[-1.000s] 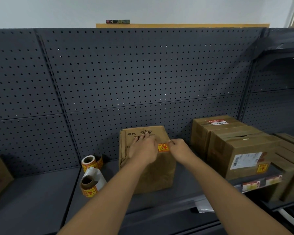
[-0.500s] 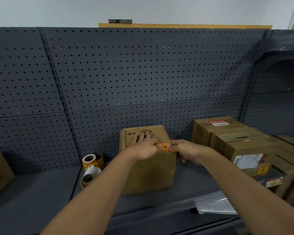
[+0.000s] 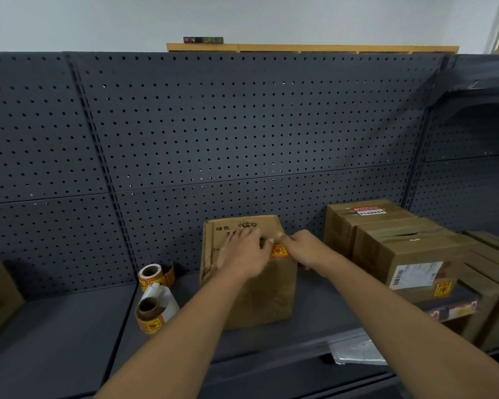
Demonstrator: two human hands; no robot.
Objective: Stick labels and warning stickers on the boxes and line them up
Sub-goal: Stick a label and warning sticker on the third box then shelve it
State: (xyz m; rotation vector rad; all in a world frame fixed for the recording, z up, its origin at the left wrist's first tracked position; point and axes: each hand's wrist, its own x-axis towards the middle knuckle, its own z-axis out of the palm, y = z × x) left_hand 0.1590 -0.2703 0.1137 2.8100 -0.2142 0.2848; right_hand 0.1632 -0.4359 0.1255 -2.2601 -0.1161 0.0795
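Head camera: a person's two bare forearms reach over a dark grey metal shelf (image 3: 69,326) to a brown cardboard box with black printed characters on its top (image 3: 260,295), which stands upright at the middle of the shelf, in front of a dark grey perforated back panel (image 3: 228,125). The left hand (image 3: 244,254) lies across the box's upper front edge, fingers fairly straight and spread over the top face, pressing down on the cardboard. The right hand (image 3: 306,249) sits at the box's upper right corner, its thumb and fingertips bent onto a small orange-and-red warning sticker (image 3: 279,251) that lies on the front face just under the top edge (how much of it is already stuck flat cannot be told).

Left of the box, well apart from the hands, two cardboard-cored rolls of orange warning stickers (image 3: 156,298) rest on the shelf, one nearer the back panel and one nearer the front with white backing paper curling up. To the right stands a taped brown carton with a white shipping label and an orange sticker on its front (image 3: 409,254), touching another brown carton with a red-and-white label on top (image 3: 357,220) behind it. A crumpled clear plastic sheet (image 3: 355,351) lies at the shelf's front lip.
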